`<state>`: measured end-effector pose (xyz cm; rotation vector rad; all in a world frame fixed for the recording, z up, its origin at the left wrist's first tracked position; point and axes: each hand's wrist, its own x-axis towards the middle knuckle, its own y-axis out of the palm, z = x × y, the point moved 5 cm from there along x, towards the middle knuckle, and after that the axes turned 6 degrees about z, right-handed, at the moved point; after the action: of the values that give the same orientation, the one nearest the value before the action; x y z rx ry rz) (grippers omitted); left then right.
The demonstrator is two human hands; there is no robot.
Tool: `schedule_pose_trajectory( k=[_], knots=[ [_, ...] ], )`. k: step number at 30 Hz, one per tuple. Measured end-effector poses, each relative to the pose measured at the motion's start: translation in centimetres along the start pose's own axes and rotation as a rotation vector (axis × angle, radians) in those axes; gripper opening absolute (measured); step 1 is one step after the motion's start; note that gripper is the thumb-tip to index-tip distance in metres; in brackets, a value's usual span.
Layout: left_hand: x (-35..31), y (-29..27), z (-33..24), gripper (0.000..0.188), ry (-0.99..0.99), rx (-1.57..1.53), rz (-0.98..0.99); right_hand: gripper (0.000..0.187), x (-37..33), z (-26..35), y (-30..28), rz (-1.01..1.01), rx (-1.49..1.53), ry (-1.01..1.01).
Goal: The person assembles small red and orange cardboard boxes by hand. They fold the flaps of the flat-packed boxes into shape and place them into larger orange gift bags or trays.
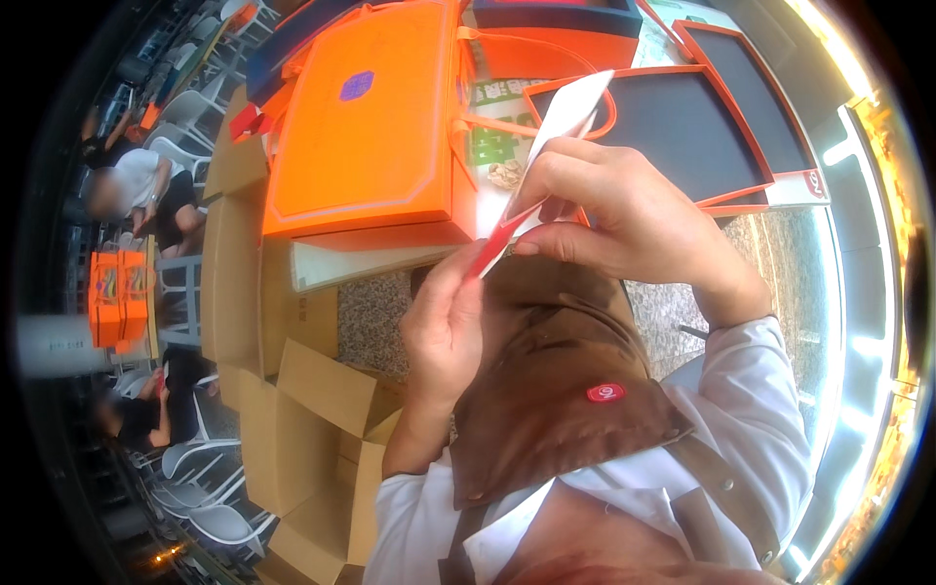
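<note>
Nearest: your brown apron [561, 390], below the hands and clear of the work.

Folded red-and-white card [568, 107] held up between both hands, over the near edge of the worktop [341, 261], tilted, white end up and to the right. Left hand [444, 312]: thumb and fingers pinching the lower red end. Right hand [619, 205]: fingers curled, thumb and forefinger pinching it partway up.

Handling, by judgement: very light, thin, springy along its folds; likely smooth, apt to slide. A hard squeeze could crease it. Best held by the folded edge, flat of the thumb, leaving the loose white end free.

Left of you, an open cardboard carton [312, 448], flaps splayed; these could catch your left elbow.

Beyond the hands, a large orange bag [361, 146]. Its cord handle [502, 124] loops behind the card and might snag the upper end. To the right, a dark-lined tray [673, 127], orange-rimmed, close past your right knuckles. Behind, an orange box [556, 54].

Far left: seated people, white chairs [219, 531].
</note>
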<state>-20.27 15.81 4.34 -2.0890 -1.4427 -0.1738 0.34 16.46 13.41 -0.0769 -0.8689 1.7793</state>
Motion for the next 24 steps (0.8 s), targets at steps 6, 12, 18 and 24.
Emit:
schedule_pose_trajectory(
  k=[6,12,18,24],
  knots=[
    [0.2,1.3,1.2,0.093,-0.059,-0.565,0.303,0.023,-1.0,0.7,1.5,0.060,-0.014,-0.138],
    [-0.4,2.0,2.9,0.132,-0.251,-0.718,0.333,0.031,-1.7,0.5,2.8,0.146,-0.008,-0.230],
    [0.0,1.5,4.4,0.097,-0.234,-0.352,0.589,0.030,-1.7,1.3,2.6,0.241,-0.090,-0.330],
    [-0.1,2.1,5.2,0.054,-0.380,-0.418,0.723,0.025,-1.3,2.6,1.9,0.234,0.007,-0.417]
  ],
)
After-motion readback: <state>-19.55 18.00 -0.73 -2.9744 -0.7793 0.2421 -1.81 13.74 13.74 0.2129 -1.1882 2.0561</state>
